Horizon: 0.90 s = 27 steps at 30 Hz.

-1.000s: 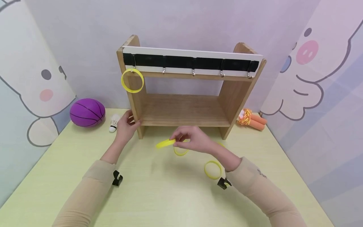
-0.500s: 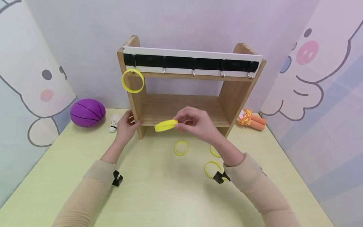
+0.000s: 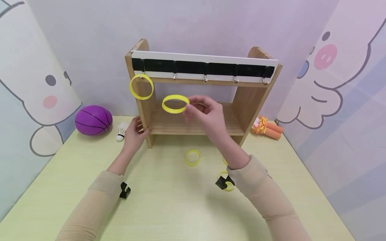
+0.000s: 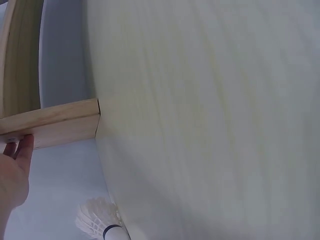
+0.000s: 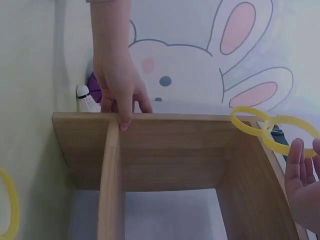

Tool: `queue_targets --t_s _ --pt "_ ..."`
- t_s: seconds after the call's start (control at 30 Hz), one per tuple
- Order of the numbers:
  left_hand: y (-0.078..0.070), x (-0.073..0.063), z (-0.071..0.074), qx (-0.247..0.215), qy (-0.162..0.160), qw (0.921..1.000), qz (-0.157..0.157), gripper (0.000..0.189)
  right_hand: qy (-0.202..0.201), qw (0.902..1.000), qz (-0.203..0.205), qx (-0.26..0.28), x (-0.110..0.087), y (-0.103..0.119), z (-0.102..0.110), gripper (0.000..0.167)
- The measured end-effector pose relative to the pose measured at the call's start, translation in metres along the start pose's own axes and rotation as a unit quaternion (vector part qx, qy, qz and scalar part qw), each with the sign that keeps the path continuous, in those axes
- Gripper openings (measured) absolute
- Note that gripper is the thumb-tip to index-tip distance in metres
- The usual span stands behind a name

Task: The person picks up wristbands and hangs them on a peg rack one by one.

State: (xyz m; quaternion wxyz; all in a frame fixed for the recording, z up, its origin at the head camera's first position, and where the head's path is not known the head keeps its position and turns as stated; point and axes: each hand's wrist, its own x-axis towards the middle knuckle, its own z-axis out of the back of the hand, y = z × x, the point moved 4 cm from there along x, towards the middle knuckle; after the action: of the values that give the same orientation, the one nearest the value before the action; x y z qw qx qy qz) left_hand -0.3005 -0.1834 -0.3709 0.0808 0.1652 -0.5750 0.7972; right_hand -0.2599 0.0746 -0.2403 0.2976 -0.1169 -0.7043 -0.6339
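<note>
My left hand (image 3: 134, 134) grips the left side panel of a small wooden shelf (image 3: 167, 118), thumb in front and fingers behind. In the left wrist view its fingers (image 4: 24, 150) press against the panel. My right hand (image 3: 211, 115) pinches the right edge of a yellow ring (image 3: 175, 110), held nearly flat in front of the shelf opening, below the hooks. Another yellow ring (image 3: 131, 87) hangs from the leftmost hook. In the right wrist view the held ring (image 5: 282, 149) overlaps the hanging ring (image 5: 239, 124). Several metal hooks (image 3: 206, 77) line the shelf's black strip (image 3: 190, 68).
More yellow rings lie on the table: one ring (image 3: 193, 165) below the shelf, two partly hidden by the right forearm. A purple ball (image 3: 93, 120) and a shuttlecock (image 3: 121, 130) stand left of the shelf. An orange-handled bundle (image 3: 268, 128) lies to its right.
My right hand has lifted the yellow ring from low over the table to just under the hooks, tilting it so its opening shows. The left hand stays on the panel.
</note>
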Motion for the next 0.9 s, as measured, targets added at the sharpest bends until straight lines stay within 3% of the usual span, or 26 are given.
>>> queue_targets --t_s 0.17,0.4,0.57,0.9 --pt "-0.007 -0.003 0.000 0.030 -0.008 0.9995 -0.010 0.053 -0.035 0.9979 -0.009 0.054 0.011 -0.001 -0.001 0.024" --pt "0.026 0.008 0.000 0.035 -0.018 0.9992 -0.002 0.056 -0.065 0.9899 -0.015 0.125 0.025 -0.001 -0.006 0.022" --pt "0.031 0.008 -0.001 0.035 -0.024 0.9991 -0.009 0.056 -0.089 0.9817 -0.010 0.168 0.031 0.000 -0.011 0.026" --pt "0.032 0.008 -0.002 0.037 -0.032 0.9986 -0.019 0.055 -0.109 0.9809 -0.012 0.161 0.039 -0.011 -0.009 0.021"
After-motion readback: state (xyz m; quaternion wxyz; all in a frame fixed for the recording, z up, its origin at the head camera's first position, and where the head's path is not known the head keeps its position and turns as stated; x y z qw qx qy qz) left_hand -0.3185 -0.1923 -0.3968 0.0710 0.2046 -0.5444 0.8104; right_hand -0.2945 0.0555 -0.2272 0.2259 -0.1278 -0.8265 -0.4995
